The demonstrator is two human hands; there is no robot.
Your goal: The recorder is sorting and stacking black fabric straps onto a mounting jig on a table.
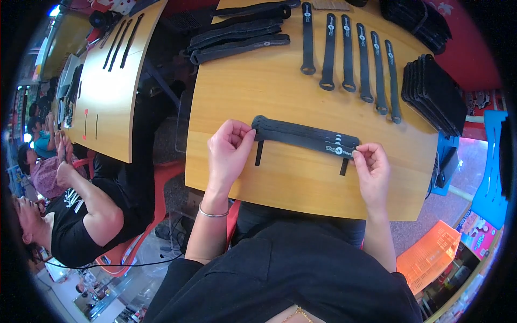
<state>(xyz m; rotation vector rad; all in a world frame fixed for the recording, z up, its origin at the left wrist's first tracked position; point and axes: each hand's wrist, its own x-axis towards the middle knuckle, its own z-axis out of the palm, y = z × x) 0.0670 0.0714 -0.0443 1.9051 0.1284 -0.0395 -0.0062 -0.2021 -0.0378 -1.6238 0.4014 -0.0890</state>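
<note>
Wooden table (226, 91), with two hands at the ends of one stack (301, 137)

The room is crowded; on the left there is a second table (110, 110), and a co-worker (97, 220) in a black top sits beside it. Both forearms of the person come from the lower edge and reach forward over the near side of the wooden table. The left hand (229, 151) is raised from a bent wrist, with a bracelet (214, 214) around it; its thumb and forefinger are pinched on the left end of the stack, and the other fingers are curled. The right hand (372, 172) stands almost straight above its forearm, and its thumb and forefinger hold the right end, at the lower corner.

The stack is made of dark straps in layers, and it lies between the two hands, touching both. It is a little slanted: its left end is farther from the body than its right. Whether it rests on the wood or is lifted slightly, I cannot tell. Two short black strips (259, 153) show below its near edge. Beyond it, six single straps (348, 54) lie side by side; a pile (237, 41) of straps is at the far left, and a black block (433, 97) of layered pieces at the right edge.
</note>
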